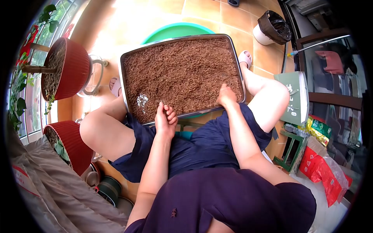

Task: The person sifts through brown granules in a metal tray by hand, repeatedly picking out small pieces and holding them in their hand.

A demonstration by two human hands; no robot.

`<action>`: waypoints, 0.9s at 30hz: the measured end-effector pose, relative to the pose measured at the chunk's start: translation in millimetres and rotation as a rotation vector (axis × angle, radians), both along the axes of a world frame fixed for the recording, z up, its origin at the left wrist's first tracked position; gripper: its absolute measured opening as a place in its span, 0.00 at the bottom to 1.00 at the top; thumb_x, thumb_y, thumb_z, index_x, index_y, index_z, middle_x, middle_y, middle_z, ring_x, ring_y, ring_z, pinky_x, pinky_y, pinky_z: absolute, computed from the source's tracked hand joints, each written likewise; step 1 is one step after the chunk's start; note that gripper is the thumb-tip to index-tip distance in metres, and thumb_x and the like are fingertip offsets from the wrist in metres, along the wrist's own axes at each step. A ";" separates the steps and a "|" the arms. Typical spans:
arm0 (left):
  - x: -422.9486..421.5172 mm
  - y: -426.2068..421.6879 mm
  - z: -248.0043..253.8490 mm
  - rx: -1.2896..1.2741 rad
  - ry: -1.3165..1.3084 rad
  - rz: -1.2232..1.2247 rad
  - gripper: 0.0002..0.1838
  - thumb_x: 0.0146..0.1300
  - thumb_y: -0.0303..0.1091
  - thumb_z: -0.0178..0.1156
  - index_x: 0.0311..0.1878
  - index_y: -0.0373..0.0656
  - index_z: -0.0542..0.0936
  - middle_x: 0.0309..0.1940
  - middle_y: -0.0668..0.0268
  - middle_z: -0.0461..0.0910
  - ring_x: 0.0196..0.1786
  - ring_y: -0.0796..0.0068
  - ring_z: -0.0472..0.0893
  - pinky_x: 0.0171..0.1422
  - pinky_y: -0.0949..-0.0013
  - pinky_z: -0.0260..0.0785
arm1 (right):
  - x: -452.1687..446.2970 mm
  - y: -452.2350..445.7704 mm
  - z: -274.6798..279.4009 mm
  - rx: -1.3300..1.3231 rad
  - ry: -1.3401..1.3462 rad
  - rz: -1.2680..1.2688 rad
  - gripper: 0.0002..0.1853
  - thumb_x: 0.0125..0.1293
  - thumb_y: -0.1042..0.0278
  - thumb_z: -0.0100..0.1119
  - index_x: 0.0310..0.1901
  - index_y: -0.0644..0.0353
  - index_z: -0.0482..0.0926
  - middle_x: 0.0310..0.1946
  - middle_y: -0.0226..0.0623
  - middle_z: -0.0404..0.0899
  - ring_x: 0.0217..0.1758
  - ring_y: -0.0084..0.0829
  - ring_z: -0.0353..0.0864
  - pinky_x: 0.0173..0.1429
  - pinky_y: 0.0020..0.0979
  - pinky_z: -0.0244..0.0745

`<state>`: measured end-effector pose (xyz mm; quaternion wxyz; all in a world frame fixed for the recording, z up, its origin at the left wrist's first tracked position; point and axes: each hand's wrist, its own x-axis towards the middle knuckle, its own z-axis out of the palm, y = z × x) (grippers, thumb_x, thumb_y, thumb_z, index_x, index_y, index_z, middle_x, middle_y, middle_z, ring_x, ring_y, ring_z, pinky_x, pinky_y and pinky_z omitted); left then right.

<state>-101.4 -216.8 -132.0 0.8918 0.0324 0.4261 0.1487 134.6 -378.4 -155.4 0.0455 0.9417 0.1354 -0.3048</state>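
A wide rectangular metal tray point(122, 73) full of brown, crumbly soil point(178, 70) lies between my knees. My left hand point(166, 119) is by the tray's near edge, palm turned up and fingers curled closed; whatever it may hold is hidden. Over the soil at the near right corner, my right hand point(226, 95) has its fingers pressed together in a pinch, tips at or just above the surface. Anything between them is too small to make out. A small patch of white bits point(142, 100) shows on the soil at the left.
Beneath the tray is a green round basin point(178, 29). Red ribbed plant pots point(74, 70) stand at left by the window. A bin with a black bag point(274, 29) is at the back right. A green-grey box point(293, 97) and red plastic packaging point(320, 171) lie at right.
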 end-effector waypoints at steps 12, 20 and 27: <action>-10.3 2.6 -0.9 0.020 0.035 0.031 0.18 0.79 0.50 0.49 0.34 0.50 0.71 0.22 0.76 0.62 0.19 0.84 0.59 0.19 0.78 0.49 | -36.1 83.0 12.6 1.323 0.667 -0.372 0.40 0.69 0.74 0.60 0.77 0.65 0.49 0.71 0.54 0.66 0.52 0.38 0.86 0.43 0.29 0.88; -5.1 4.9 7.1 -0.045 -0.137 0.129 0.15 0.80 0.37 0.46 0.61 0.43 0.74 0.23 0.76 0.60 0.23 0.83 0.60 0.22 0.79 0.54 | 5.4 34.9 -13.4 1.181 0.104 -0.562 0.10 0.71 0.68 0.60 0.50 0.60 0.79 0.36 0.34 0.84 0.32 0.23 0.86 0.31 0.25 0.82; 1.8 5.7 20.7 -0.142 -0.197 0.221 0.17 0.79 0.34 0.46 0.65 0.40 0.72 0.31 0.71 0.68 0.31 0.78 0.67 0.31 0.77 0.64 | -13.6 48.5 -51.0 1.094 0.023 -0.225 0.05 0.65 0.67 0.66 0.40 0.56 0.83 0.35 0.34 0.83 0.34 0.26 0.85 0.39 0.30 0.80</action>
